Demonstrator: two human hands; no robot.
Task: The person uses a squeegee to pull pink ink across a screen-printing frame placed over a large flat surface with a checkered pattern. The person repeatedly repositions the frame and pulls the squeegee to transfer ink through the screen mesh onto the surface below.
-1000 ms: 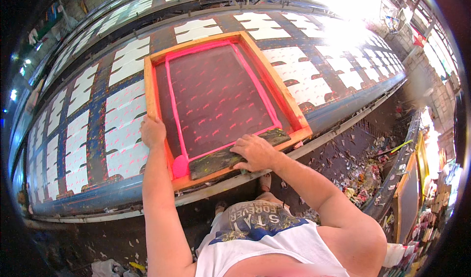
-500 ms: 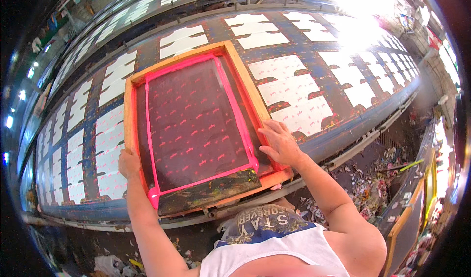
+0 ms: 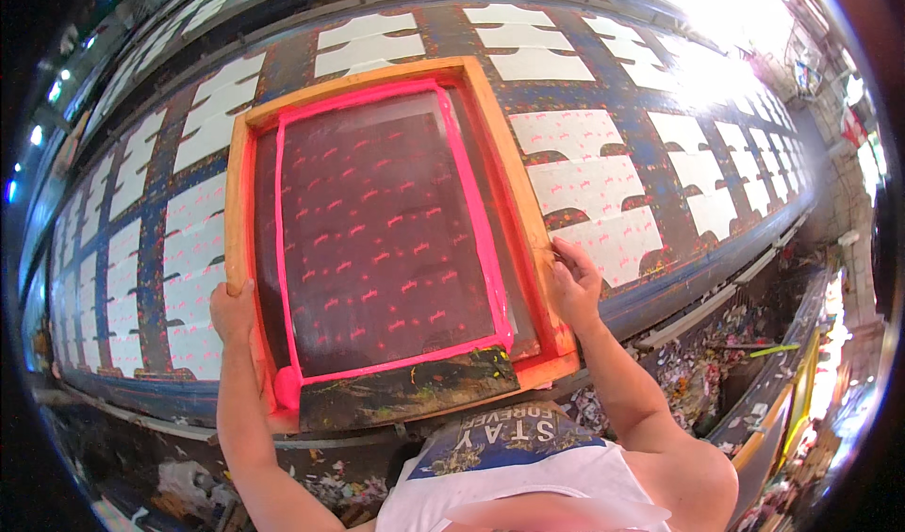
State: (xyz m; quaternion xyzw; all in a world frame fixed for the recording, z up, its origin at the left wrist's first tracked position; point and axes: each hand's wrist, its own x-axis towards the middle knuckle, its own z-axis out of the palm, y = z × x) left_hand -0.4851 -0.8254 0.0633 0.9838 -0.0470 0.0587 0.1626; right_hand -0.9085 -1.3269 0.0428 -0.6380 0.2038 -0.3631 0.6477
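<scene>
A wooden-framed printing screen is between my hands over the long table. Its dark mesh carries rows of small pink marks, bordered by thick pink ink. My left hand is closed around the left rail. On the right rail, my right hand has its fingers curled at the outer edge. A dark, paint-stained flat strip lies across the screen's near end, with a blob of pink ink by its left corner. The screen's underside is hidden.
White cut fabric pieces lie in rows along the dark table; those beside the screen bear pink prints. A rail runs along the table's near edge. Scraps litter the floor at right, near a leaning wooden-edged board.
My right hand has gone from spread fingers over the right rail to curled fingers at its outer edge. The screen appears larger and nearer, and the view has shifted slightly.
</scene>
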